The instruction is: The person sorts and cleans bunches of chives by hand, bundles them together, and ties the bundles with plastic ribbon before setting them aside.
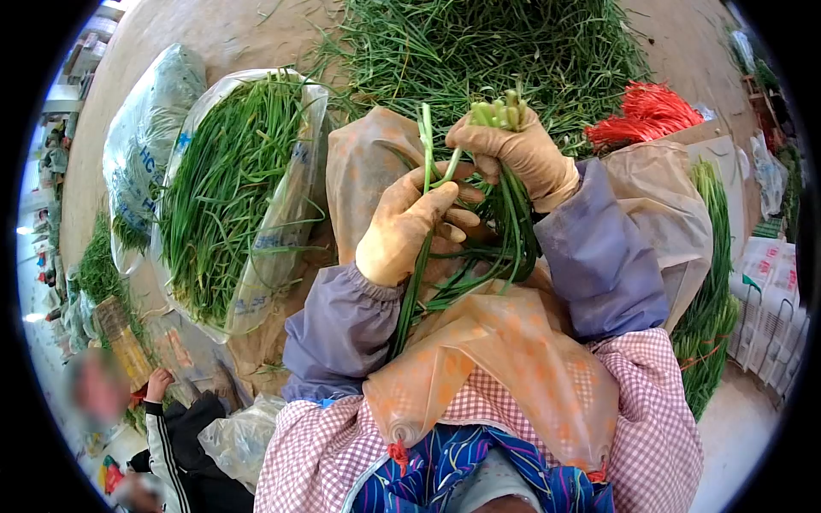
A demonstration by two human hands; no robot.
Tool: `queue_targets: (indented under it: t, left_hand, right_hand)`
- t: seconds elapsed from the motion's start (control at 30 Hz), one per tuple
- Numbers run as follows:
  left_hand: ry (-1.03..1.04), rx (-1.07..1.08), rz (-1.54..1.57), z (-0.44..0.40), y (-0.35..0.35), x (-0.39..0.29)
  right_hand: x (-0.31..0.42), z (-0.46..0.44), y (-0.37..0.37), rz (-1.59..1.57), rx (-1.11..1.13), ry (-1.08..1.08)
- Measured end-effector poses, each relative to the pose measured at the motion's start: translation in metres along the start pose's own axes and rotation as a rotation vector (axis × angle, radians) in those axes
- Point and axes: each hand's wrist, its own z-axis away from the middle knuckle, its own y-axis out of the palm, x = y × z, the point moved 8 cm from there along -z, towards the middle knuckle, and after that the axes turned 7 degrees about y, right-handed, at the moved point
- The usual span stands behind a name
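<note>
My right hand [522, 150], in a tan glove, is closed round a bunch of green stalks [513, 227]; their pale cut ends stick up above the fist and the long leaves hang below it. Just to the left, my left hand [410, 224], gloved too, pinches a few separate stalks [427, 141] between thumb and fingers, their leaves trailing down past the wrist. The two hands are close together over a translucent apron [496, 329] with orange marks that covers my lap.
A large heap of green leaves [487, 51] lies ahead. An open bag of greens [231, 197] and a tied bag [145, 145] stand left. Red ties [646, 115] and stacked greens [705, 342] are at right. Another person's sleeve [162, 445] shows lower left.
</note>
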Motion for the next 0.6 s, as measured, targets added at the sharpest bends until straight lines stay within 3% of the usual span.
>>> queue_targets:
  t: [0.1, 0.27, 0.4, 0.5, 0.6]
  left_hand:
    - [-0.018, 0.002, 0.143, 0.0, 0.002, -0.005]
    - [-0.025, 0.115, 0.212, -0.001, 0.003, -0.001]
    - [0.082, -0.032, 0.033, -0.002, -0.008, -0.008]
    - [0.244, -0.134, -0.051, -0.004, -0.01, -0.011]
    - [0.333, -0.161, -0.096, -0.003, -0.005, -0.02]
  right_hand:
    - [-0.002, 0.003, -0.012, -0.164, 0.004, -0.014]
    - [-0.005, 0.005, -0.014, -0.068, -0.059, -0.059]
    - [-0.005, 0.004, -0.028, -0.106, -0.227, -0.13]
    - [-0.008, 0.014, -0.012, 0.029, -0.085, 0.09]
    - [-0.006, 0.023, 0.016, 0.186, 0.056, 0.052]
